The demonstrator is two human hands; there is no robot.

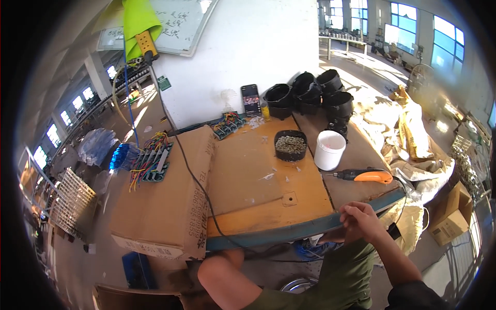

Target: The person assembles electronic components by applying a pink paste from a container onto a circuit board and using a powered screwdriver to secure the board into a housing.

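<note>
My right hand hovers just above the front edge of the workbench, its fingers curled in and pressed together; whether anything small is between them is hidden. My left hand is out of sight. Beyond my right hand lies an orange and black electric screwdriver, its tip pointing left and its cord trailing off the bench's right side. A white plastic tub stands upright behind the screwdriver. Left of the tub, a black bowl holds many small metal pieces. Flat cardboard covers part of the yellow bench top.
A large carton takes up the left, with wired circuit boards on it. More boards, a phone and stacked black cups stand along the back. White sacks crowd the right side. A black cable crosses the carton.
</note>
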